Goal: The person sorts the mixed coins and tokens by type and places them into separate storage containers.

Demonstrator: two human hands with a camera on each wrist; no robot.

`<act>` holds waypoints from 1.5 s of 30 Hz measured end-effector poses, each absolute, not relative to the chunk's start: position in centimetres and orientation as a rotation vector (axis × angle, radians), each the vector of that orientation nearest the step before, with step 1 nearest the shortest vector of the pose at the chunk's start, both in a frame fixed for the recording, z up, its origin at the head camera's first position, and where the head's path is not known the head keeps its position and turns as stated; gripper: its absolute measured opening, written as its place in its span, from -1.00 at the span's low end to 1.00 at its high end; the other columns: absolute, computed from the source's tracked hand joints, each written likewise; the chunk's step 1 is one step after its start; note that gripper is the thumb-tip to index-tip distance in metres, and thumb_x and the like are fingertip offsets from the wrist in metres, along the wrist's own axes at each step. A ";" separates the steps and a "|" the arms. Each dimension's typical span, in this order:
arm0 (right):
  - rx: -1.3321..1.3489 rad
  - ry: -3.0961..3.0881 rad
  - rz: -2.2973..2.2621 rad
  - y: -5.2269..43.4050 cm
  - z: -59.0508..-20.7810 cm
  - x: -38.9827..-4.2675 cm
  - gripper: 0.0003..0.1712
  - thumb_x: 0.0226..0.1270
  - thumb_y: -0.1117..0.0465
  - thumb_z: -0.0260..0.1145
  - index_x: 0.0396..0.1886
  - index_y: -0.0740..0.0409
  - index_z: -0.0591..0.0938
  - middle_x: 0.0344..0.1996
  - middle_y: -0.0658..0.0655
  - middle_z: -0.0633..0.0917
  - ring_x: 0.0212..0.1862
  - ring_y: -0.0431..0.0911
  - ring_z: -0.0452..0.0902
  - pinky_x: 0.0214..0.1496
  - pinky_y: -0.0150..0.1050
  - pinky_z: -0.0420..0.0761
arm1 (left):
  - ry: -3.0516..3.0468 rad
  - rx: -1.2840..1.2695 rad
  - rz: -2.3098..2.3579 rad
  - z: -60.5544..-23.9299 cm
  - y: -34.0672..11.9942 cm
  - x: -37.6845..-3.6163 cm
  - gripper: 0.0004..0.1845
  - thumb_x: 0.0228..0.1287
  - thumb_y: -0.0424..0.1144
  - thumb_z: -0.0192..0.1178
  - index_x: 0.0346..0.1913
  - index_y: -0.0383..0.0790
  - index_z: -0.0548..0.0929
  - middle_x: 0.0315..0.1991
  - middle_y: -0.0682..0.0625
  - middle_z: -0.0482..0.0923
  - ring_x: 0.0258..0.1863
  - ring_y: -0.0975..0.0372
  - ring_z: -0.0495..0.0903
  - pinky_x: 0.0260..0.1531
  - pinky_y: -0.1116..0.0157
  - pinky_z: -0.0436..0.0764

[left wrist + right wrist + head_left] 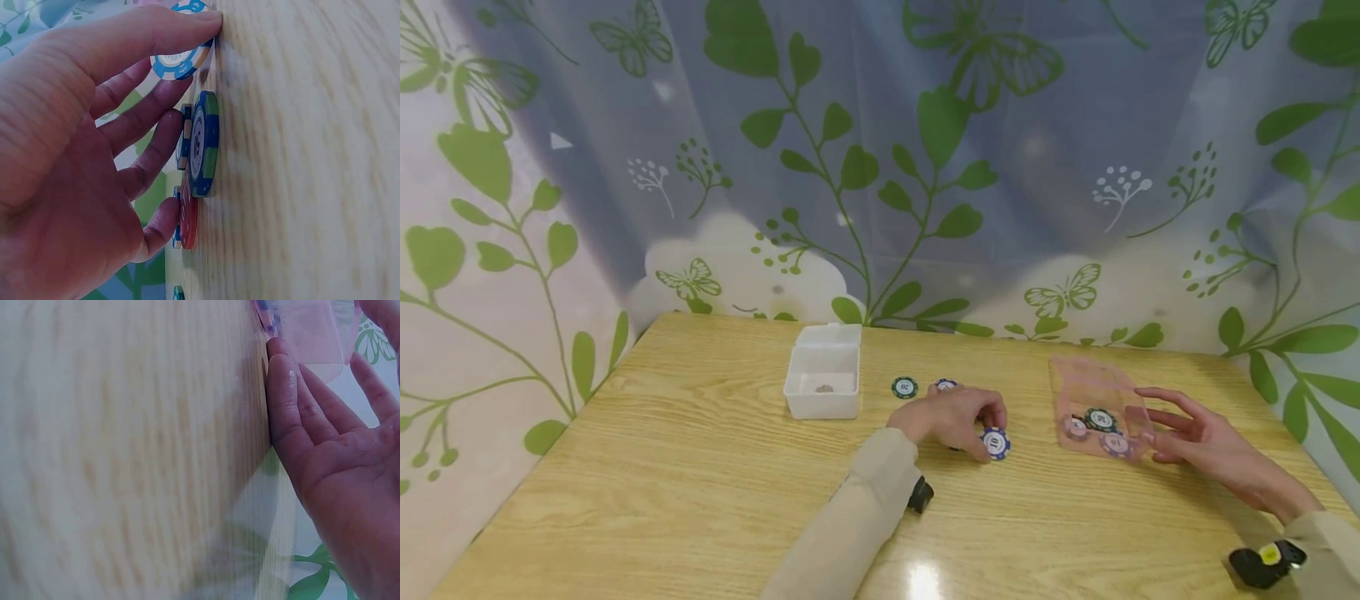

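Note:
My left hand (988, 429) curls over a few poker chips near the middle of the wooden table (700, 483). It pinches a blue-and-white chip (996, 442) between thumb and forefinger. In the left wrist view that chip (172, 65) is tilted on its edge against the table. A blue-green chip (203, 144) and a red chip (187, 219) lie under the other fingers (156, 144). My right hand (1157, 425) lies flat with straight fingers, its fingertips (281, 369) at the side of a clear pink box (1078, 379) that holds several chips (1100, 419).
A small white box (822, 392) with its lid back stands to the left of my left hand, with something small inside. Two loose chips (905, 387) lie between it and the hand. A leaf-and-butterfly curtain (925, 167) hangs close behind the table.

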State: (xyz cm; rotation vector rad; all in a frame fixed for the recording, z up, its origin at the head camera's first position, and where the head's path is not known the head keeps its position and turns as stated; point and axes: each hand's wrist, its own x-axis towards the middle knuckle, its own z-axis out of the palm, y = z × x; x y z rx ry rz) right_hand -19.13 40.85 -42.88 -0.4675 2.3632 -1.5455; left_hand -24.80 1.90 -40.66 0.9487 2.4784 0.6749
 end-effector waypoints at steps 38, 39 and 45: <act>-0.486 2.345 -1.552 40.8 -43.1 -19.2 -0.35 0.64 0.37 0.03 0.59 -0.11 0.19 0.22 -0.49 0.56 0.11 -0.44 0.63 -0.09 -0.29 0.71 | 2.453 0.957 0.667 -40.6 1.9 -24.7 -0.61 0.11 -0.22 0.50 -0.04 0.27 0.70 -0.25 0.33 0.58 -0.22 0.42 0.50 0.35 -0.11 0.11; -0.488 2.346 -1.553 40.8 -43.1 -19.3 -0.35 0.64 0.37 0.03 0.59 -0.11 0.19 0.22 -0.49 0.57 0.10 -0.44 0.63 -0.09 -0.29 0.71 | 2.458 0.957 0.662 -40.6 1.9 -24.7 -0.62 0.10 -0.21 0.50 -0.04 0.27 0.69 -0.26 0.32 0.57 -0.22 0.42 0.50 0.35 -0.11 0.12; -0.494 2.338 -1.559 40.8 -43.0 -19.3 -0.35 0.64 0.38 0.02 0.59 -0.12 0.19 0.23 -0.48 0.57 0.11 -0.43 0.64 -0.09 -0.29 0.71 | 2.478 0.957 0.661 -40.8 2.0 -24.6 -0.65 0.11 -0.10 0.50 -0.05 0.25 0.67 -0.28 0.32 0.57 -0.24 0.42 0.50 0.29 -0.07 0.16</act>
